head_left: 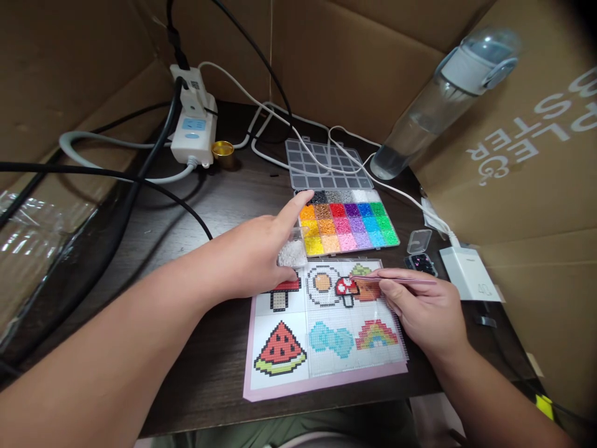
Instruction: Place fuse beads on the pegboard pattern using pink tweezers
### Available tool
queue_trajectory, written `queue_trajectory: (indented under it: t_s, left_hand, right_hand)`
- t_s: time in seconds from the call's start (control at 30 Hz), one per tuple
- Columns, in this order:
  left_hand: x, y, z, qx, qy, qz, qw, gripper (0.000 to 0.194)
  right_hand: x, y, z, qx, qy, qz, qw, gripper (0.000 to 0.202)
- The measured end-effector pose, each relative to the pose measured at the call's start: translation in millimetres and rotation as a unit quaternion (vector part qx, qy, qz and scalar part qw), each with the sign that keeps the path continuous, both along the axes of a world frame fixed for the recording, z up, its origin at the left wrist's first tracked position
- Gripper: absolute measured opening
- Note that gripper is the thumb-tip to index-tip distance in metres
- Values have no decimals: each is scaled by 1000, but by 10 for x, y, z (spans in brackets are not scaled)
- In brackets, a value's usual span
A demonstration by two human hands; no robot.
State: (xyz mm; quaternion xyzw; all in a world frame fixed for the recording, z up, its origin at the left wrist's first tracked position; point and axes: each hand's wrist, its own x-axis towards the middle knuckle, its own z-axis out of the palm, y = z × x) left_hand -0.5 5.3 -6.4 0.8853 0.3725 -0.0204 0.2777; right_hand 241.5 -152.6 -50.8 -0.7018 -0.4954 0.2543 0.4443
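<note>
My left hand (254,249) is around a small clear box of white beads (292,252). Its thumb lies below the box, and its index finger stretches over the corner of the bead case (347,224). Pink tweezers (410,281) are pinched in my right hand (426,311). Their tips are at a red and white bead mushroom (346,287) with a black outline. That mushroom sits on a clear pegboard (357,367) over a pattern sheet (280,386) showing a watermelon slice, a fried egg, a bow and a rainbow. My left hand partly covers the printed mushroom on the sheet.
Beyond the bead case's raised lid (331,165) a clear water bottle (433,106) stands tilted in view. A power strip (193,130), a gold cup (224,154) and several cables are at the back left. At right lie a small open box (420,261) and a white charger (471,274). Cardboard surrounds the table.
</note>
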Motion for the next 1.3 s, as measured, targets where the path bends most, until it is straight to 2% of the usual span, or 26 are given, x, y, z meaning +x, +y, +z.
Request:
queue_trajectory:
  t_s: [0.6, 1.0, 1.3]
  left_hand:
    - [0, -2, 3, -6, -1, 3, 1000, 118]
    - [4, -11, 47, -17, 7, 3, 1000, 118]
    - [-1, -13, 44, -27, 6, 5, 1000, 117]
  right_hand:
    - [-13, 7, 24, 3, 9, 18, 1000, 11]
    - [-12, 22, 41, 2, 5, 4, 1000, 11]
    - [68, -22, -79, 15, 26, -2, 1000, 9]
